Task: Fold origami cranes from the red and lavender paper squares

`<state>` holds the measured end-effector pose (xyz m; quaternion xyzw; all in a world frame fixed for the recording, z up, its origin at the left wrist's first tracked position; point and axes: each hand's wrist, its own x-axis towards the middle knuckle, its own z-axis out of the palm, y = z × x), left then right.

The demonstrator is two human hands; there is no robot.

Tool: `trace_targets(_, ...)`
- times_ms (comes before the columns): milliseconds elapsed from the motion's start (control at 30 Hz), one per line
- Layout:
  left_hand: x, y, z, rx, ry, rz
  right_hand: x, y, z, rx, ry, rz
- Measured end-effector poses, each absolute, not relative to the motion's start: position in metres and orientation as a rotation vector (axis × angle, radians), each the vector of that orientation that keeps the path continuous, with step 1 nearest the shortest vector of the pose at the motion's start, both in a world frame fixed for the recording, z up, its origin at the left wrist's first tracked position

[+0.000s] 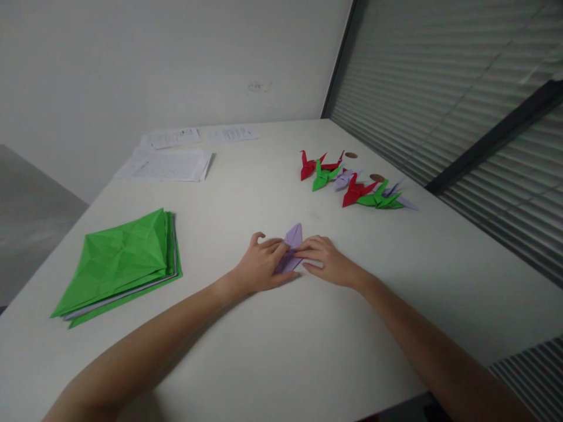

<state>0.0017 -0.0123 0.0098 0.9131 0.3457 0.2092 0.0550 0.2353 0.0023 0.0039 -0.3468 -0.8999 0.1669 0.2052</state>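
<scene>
A lilac sheet of origami paper (294,235), folded into a narrow diamond with a centre crease, lies on the white table between my hands. My left hand (265,265) holds its left side, with the fingertips on the paper's middle and the thumb along its lower end. One finger of that hand curls up off the paper. From the right, my right hand (328,261) pinches the paper's middle edge with its fingertips, which almost meet those of my left hand. The fingers partly cover the paper's middle.
To the left lies a stack of creased green paper (123,249) with a lilac sheet among it. Folded cranes in red (355,190), green (323,176) and lilac (343,179) sit at the right. Printed sheets (169,165) lie at the back left. Window blinds (440,88) border the table's right side.
</scene>
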Motion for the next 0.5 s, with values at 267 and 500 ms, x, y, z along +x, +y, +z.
trace_targets(267,0.0061,-0.0163,0.0094,2.888,1.006,0.478,0.2304,-0.0027,0.0047,-0.920,-2.527,0.441)
trace_targets(500,0.0062,-0.0173,0.0082,2.899,0.986,0.500,0.2285,-0.0007,-0.0015,-0.880,-2.461,0.495)
